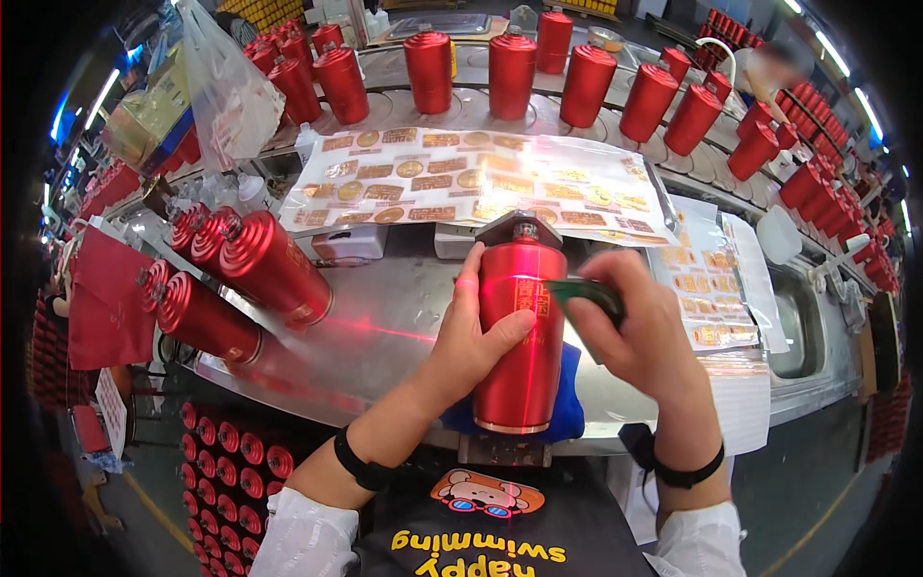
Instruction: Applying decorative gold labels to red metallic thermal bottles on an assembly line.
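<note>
Plainly, the left hand (461, 337) is steadying a red bottle (517, 385) over a blue cloth (572, 394).

Its grip is holding the bottle's left side, thumb lying across the front; the right hand's (642, 327) grip is pinching a flat green tool (588, 294) beside the lettering, near the metal desk's (394, 279) front edge, while red light lines are crossing the bottle.

A steel table (385, 288) is holding several red bottles (277, 267) on the left; sticker sheets (707, 279) are lying rightward.
</note>
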A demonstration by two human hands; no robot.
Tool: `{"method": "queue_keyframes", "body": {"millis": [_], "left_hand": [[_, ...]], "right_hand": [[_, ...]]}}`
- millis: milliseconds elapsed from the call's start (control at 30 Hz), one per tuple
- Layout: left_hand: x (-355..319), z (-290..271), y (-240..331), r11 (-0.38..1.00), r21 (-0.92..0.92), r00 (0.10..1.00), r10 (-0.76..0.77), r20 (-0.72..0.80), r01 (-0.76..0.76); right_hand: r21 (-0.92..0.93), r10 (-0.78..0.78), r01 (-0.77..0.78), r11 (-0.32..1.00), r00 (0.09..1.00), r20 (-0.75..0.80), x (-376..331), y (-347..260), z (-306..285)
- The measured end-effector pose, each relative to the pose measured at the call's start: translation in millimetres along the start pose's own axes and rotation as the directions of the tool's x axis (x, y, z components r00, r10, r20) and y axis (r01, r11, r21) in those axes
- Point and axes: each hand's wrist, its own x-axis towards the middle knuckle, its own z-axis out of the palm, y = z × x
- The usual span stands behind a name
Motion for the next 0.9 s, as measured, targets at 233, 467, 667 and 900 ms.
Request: {"method": "queue_keyframes", "body": {"millis": [233,467,667,900], "left_hand": [[-6.7,-1.4,0.7,0.999,-0.045,1.0,-0.006,0.019,0.007],[-3.9,-19.5,-1.0,0.99,0.004,0.99,0.138,0.033,-0.139],[11.8,-24.3,19.8,0.898,0.273,0.938,0.322,0.129,-0.346],[24.1,-21.8,38.4,0.298,0.629,0.688,0.439,0.578,-0.718]], "right_hand": [[-0.188,-0.201,0.23,0.955,0.967,0.159,77.7,1.6,6.8],[0.026,-0.434,0.452,0.892,0.838,0.33,-2.8,-14.0,9.1],[-0.045,0.009,-0.016,0.999,0.989,-0.148,45.8,23.3,6.1],[0.239,0.256,-0.212,0.948,0.951,-0.174,10.2,43.4,-5.9]]}}
